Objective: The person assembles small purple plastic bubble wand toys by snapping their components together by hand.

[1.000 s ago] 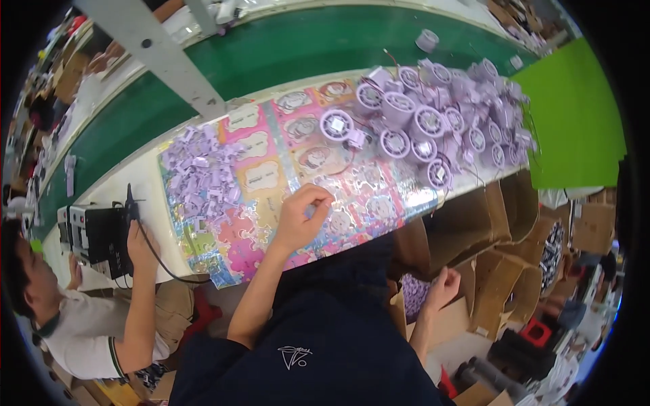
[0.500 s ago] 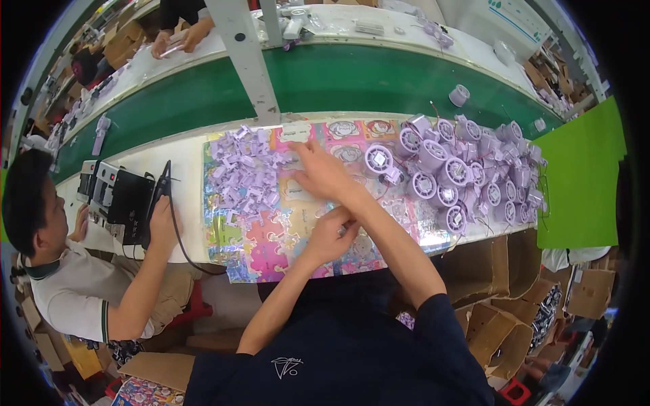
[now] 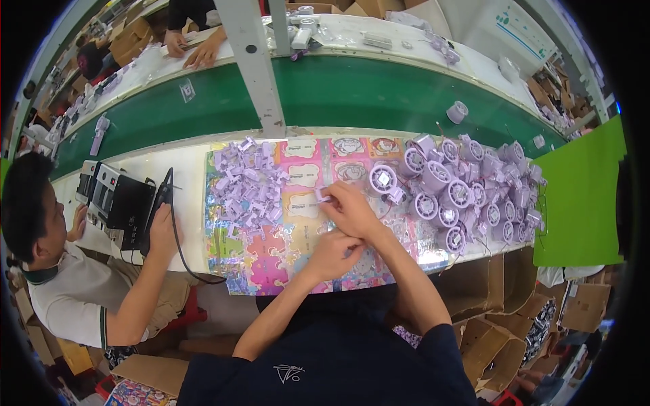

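Note:
Between the fingertips of my right hand [image 3: 350, 213] is a small lilac plastic bracket [image 3: 321, 195], held above the colourful printed sheet [image 3: 267, 260]. My left hand [image 3: 335, 256] is curled closed just below, touching or nearly touching the right; whatever its fingers hold is hidden. To the left lies a heap of similar lilac brackets [image 3: 247, 183]. On the right stand several round lilac fan housings [image 3: 458, 193] with thin wires, crowded together. One fan housing [image 3: 383, 179] sits apart from them, nearest my right hand.
A co-worker [image 3: 74, 284] sits at my left beside a black box-shaped device [image 3: 128, 206] with a cable. Beyond the bench runs a green conveyor belt [image 3: 365, 95], with a metal post [image 3: 254, 74] before it. Cardboard boxes [image 3: 497, 345] stand below right. Another person's hands [image 3: 203, 51] show across the belt.
My right hand has drawn back from beside the bracket heap toward my left hand, now with a bracket in its fingers. A small clear piece has appeared on the belt.

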`<state>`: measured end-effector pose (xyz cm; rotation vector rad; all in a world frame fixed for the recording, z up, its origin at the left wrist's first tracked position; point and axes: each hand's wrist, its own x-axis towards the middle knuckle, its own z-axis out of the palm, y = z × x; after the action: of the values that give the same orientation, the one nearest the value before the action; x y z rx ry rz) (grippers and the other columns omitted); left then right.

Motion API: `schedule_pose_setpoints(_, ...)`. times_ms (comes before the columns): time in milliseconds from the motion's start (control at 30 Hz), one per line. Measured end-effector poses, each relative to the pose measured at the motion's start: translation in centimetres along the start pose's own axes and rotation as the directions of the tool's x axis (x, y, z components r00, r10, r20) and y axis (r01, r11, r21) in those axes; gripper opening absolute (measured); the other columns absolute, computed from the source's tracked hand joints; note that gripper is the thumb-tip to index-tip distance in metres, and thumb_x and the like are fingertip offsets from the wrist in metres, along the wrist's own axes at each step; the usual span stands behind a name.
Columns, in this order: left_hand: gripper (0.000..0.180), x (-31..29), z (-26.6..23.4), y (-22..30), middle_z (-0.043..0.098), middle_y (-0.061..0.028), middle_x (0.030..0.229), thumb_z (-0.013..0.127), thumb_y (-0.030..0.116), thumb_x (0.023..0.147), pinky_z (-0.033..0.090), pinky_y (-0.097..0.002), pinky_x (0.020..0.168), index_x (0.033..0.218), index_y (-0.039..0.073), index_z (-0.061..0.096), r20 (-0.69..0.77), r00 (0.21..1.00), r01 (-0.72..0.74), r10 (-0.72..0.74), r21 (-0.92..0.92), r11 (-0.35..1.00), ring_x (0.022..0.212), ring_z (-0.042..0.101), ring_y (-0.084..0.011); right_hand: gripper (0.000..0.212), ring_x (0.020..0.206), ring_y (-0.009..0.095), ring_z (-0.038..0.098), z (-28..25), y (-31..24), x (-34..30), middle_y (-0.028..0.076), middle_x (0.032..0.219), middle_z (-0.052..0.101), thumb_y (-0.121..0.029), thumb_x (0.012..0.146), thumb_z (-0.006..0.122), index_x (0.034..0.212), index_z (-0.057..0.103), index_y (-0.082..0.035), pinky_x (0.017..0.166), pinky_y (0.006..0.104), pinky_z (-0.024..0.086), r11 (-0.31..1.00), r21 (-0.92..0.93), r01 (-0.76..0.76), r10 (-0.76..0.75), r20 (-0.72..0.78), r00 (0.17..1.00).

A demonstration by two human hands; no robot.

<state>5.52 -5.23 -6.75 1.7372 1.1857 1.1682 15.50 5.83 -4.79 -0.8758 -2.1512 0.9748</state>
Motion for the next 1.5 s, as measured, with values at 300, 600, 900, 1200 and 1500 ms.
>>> schedule_pose_setpoints(300,0.01,0.5,0.1,0.8,0.071,-0.0129,0.095,0.073,0.001,0.081,0.055,-0.0416,0.08,0.091,-0.001,0.071,-0.045,0.994,-0.096,0.098,0.038,0.995,0.092,0.067,-0.0333,0.02,0.067,0.015,0.06,0.5,0.1,-1.6,0.01,0.083,0.065,-0.01,0.089,0.076,0.102,0.068,0.002,0.06,0.0289,0.049,0.96,0.194,-0.2,0.252,-0.293,0.922)
schedule_pose_setpoints(600,0.011,0.6,0.1,1.0,0.07,-0.0131,0.095,0.073,0.0,0.08,0.054,-0.0416,0.08,0.091,-0.002,0.071,-0.028,0.995,-0.095,0.096,0.03,0.995,0.092,0.067,-0.0335,0.019,0.067,0.008,0.058,0.4,0.0,-1.6,0.004,0.077,0.065,-0.007,0.088,0.076,0.102,0.068,0.005,0.06,0.025,0.047,0.963,0.208,-0.172,0.237,-0.345,0.908)
schedule_pose_setpoints(900,0.011,0.7,0.1,1.1,0.07,-0.013,0.095,0.073,0.0,0.08,0.054,-0.0408,0.08,0.09,-0.002,0.071,-0.024,0.995,-0.096,0.097,0.027,0.995,0.092,0.067,-0.0329,0.019,0.067,0.008,0.057,0.3,0.0,-1.7,0.004,0.076,0.064,-0.007,0.089,0.075,0.102,0.068,0.005,0.059,0.0249,0.047,0.964,0.202,-0.172,0.236,-0.352,0.906)
schedule_pose_setpoints(1200,0.012,0.6,0.2,0.8,0.071,-0.0127,0.095,0.073,0.0,0.079,0.055,-0.0409,0.081,0.091,-0.001,0.072,-0.021,0.995,-0.098,0.099,0.034,0.995,0.093,0.067,-0.0327,0.018,0.067,0.008,0.056,0.2,-0.3,-2.0,0.003,0.076,0.064,-0.008,0.09,0.075,0.101,0.067,0.004,0.059,0.0245,0.046,0.951,0.234,-0.2,0.273,-0.34,0.9)
schedule_pose_setpoints(1500,0.012,0.5,0.1,0.7,0.071,-0.0126,0.096,0.073,0.001,0.079,0.054,-0.0412,0.081,0.092,-0.001,0.072,-0.014,0.994,-0.104,0.105,0.035,0.994,0.094,0.066,-0.0327,0.02,0.067,0.007,0.056,0.2,-0.3,-1.9,0.003,0.075,0.064,-0.011,0.09,0.075,0.102,0.067,0.003,0.059,0.0245,0.046,0.95,0.245,-0.193,0.271,-0.344,0.899)
